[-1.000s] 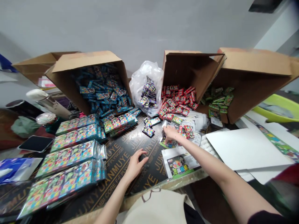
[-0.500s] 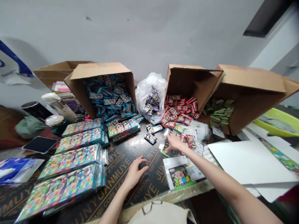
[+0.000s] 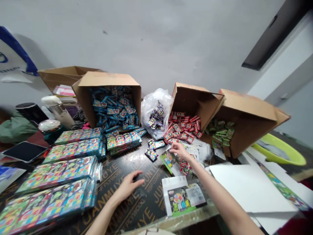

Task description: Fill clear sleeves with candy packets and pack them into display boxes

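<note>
- Done, it seems: filled packs (image 3: 69, 173) lie in rows toward the bench's (image 3: 150, 191) left edge.
- Left, as far as shows: blue packets (image 3: 113, 111), red packets (image 3: 187, 125) and green packets (image 3: 227, 133) lie loose in boxes at the bench's back edge; a second pouch (image 3: 179, 200) lies flat near its front edge.
- The pouch (image 3: 168, 160) in hand, right of the bench's middle, looks thin and glossy, bright green with coloured print; its right part is hidden.
- Right hand (image 3: 180, 151): fingertips pinched on its upper edge.
- Left hand (image 3: 129, 186): thumb and fingers apart, holding nothing visible.
</note>
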A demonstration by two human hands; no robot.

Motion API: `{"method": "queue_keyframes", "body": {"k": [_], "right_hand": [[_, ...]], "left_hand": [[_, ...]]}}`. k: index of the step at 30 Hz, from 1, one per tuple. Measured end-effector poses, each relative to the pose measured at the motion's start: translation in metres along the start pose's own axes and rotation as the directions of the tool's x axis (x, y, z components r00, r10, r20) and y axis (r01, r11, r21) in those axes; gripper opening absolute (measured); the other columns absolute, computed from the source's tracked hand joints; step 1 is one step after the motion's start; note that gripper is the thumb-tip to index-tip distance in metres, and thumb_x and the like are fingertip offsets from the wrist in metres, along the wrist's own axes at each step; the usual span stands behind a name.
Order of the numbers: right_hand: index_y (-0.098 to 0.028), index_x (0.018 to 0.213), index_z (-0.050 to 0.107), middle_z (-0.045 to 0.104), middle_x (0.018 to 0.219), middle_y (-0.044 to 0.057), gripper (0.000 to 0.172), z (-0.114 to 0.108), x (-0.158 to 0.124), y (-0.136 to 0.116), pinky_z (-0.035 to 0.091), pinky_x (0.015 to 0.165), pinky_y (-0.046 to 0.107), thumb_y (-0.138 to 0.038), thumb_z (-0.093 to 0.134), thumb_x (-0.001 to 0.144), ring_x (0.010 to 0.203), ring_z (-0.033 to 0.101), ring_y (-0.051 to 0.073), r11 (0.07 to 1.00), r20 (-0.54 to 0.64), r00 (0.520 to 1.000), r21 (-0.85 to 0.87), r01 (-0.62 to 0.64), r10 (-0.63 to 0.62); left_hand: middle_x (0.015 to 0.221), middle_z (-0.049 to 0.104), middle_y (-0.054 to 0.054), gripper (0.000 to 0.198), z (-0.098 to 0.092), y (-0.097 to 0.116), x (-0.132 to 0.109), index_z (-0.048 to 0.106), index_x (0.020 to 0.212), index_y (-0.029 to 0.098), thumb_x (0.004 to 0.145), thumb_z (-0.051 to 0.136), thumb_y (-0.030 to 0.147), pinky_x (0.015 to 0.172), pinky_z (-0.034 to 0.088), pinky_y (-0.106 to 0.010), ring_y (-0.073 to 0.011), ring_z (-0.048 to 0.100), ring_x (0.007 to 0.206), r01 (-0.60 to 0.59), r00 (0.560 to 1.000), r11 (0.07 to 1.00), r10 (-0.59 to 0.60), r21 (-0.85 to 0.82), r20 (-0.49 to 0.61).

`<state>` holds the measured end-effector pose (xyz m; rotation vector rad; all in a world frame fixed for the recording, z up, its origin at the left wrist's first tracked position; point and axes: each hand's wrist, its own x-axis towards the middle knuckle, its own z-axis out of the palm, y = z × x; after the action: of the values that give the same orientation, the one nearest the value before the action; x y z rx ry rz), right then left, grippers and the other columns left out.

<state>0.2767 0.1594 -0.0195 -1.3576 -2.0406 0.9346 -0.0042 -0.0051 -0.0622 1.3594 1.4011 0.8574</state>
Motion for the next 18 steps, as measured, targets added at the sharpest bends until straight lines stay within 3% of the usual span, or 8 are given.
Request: {"method": "queue_keyframes", "body": {"k": [3, 6, 8, 10, 13, 16, 18], "right_hand": [[-0.02, 0.072, 0.04, 0.051, 0.067, -0.002, 0.032, -0.033, 0.013, -0.03, 0.042, 0.06, 0.025, -0.049, 0.053, 0.073, 0.062, 0.052, 0.012, 0.973, -0.211, 0.974, 0.193, 0.128, -0.086], [-0.022, 0.073, 0.038, 0.051, 0.068, -0.003, 0.032, -0.035, 0.006, -0.067, 0.044, 0.06, 0.025, -0.05, 0.054, 0.074, 0.062, 0.053, 0.012, 0.902, -0.331, 0.938, 0.365, 0.23, -0.106], [-0.021, 0.071, 0.041, 0.053, 0.066, -0.003, 0.032, -0.013, -0.01, -0.091, 0.044, 0.059, 0.025, -0.044, 0.063, 0.069, 0.059, 0.054, 0.012, 0.799, -0.307, 0.948, 0.547, 0.25, -0.087], [-0.021, 0.072, 0.045, 0.056, 0.065, -0.003, 0.03, 0.021, -0.028, -0.109, 0.044, 0.057, 0.025, -0.038, 0.068, 0.066, 0.057, 0.055, 0.012, 0.656, -0.21, 0.976, 0.728, 0.198, -0.061], [-0.02, 0.07, 0.045, 0.054, 0.06, -0.004, 0.03, 0.068, -0.046, -0.121, 0.042, 0.054, 0.023, -0.034, 0.071, 0.064, 0.053, 0.052, 0.011, 0.541, -0.193, 0.981, 0.828, 0.147, 0.029], [-0.02, 0.073, 0.045, 0.052, 0.059, -0.005, 0.031, 0.088, -0.053, -0.116, 0.042, 0.055, 0.025, -0.035, 0.071, 0.064, 0.053, 0.051, 0.011, 0.579, -0.215, 0.972, 0.806, 0.123, 0.092], [-0.021, 0.086, 0.048, 0.057, 0.073, -0.001, 0.039, 0.087, -0.057, -0.11, 0.044, 0.065, 0.029, -0.033, 0.074, 0.059, 0.068, 0.055, 0.015, 0.71, -0.342, 0.934, 0.683, 0.173, 0.102]], "left_hand": [[0.119, 0.057, -0.011, 0.052, -0.027, 0.026, 0.013, 0.057, 0.111, 0.018, 0.07, 0.057, 0.051, 0.098, 0.034, -0.042, -0.0265, 0.05, 0.112, -0.059, 0.992, 0.988, 0.043, -0.14, -0.118], [0.121, 0.056, -0.009, 0.054, -0.045, 0.057, 0.017, 0.056, 0.112, 0.019, 0.078, 0.041, 0.058, 0.102, 0.03, -0.042, -0.0243, 0.049, 0.114, -0.114, 0.977, 0.973, 0.073, -0.199, -0.2], [0.122, 0.055, -0.007, 0.057, -0.042, 0.072, 0.012, 0.056, 0.112, 0.021, 0.077, 0.037, 0.062, 0.103, 0.028, -0.042, -0.0245, 0.047, 0.116, -0.129, 0.987, 0.962, 0.099, -0.24, -0.13], [0.12, 0.057, -0.008, 0.064, -0.028, 0.078, 0.0, 0.057, 0.113, 0.021, 0.072, 0.037, 0.067, 0.101, 0.03, -0.044, -0.0271, 0.047, 0.116, -0.109, 0.993, 0.937, 0.12, -0.331, 0.013], [0.104, 0.065, -0.011, 0.075, -0.002, 0.069, -0.022, 0.06, 0.11, 0.018, 0.066, 0.036, 0.073, 0.095, 0.036, -0.048, -0.0325, 0.052, 0.109, 0.042, 0.984, 0.888, 0.043, -0.459, 0.172], [0.093, 0.069, -0.008, 0.071, 0.012, 0.056, -0.032, 0.064, 0.104, 0.025, 0.059, 0.041, 0.074, 0.09, 0.041, -0.048, -0.034, 0.055, 0.103, 0.13, 0.98, 0.881, -0.045, -0.456, 0.193], [0.093, 0.069, -0.005, 0.066, 0.014, 0.051, -0.031, 0.065, 0.101, 0.03, 0.054, 0.047, 0.073, 0.087, 0.043, -0.045, -0.0333, 0.056, 0.101, 0.141, 0.982, 0.9, -0.073, -0.413, 0.176]]}}
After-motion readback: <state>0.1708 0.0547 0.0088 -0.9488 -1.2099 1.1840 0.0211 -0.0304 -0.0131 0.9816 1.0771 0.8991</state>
